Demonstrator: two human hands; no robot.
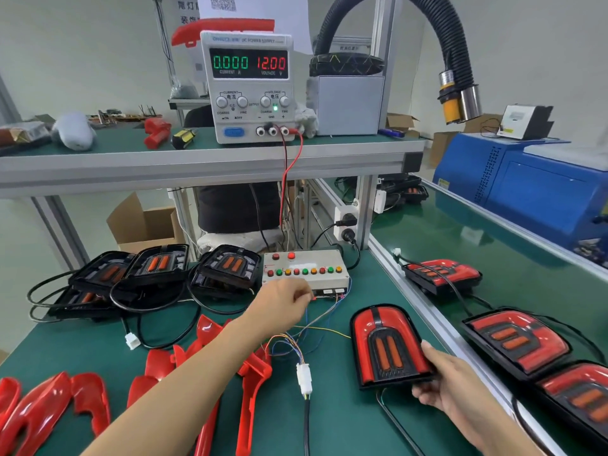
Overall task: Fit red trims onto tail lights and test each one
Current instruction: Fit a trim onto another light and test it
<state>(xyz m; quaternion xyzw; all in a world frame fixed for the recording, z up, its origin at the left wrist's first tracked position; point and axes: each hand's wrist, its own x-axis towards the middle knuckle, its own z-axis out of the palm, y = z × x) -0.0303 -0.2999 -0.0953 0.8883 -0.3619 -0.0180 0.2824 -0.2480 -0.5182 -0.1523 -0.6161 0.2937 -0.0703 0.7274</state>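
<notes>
A green workbench (329, 419) lies under both hands. Far beyond the left hand (282, 302), on the upper shelf, the power supply (250, 85) reads 0.000 and 12.00. Left of that hand black untrimmed tail lights (158, 268) are stacked; nearer, under its forearm, loose red trims (52, 403) lie on the mat. The right hand (455, 385) grips the lower right edge of a trimmed tail light (388, 345), thumb on top. The left hand's fingers curl at the front edge of the test box (306, 269); what they pinch cannot be told. Between the hands lies a white connector (303, 376).
</notes>
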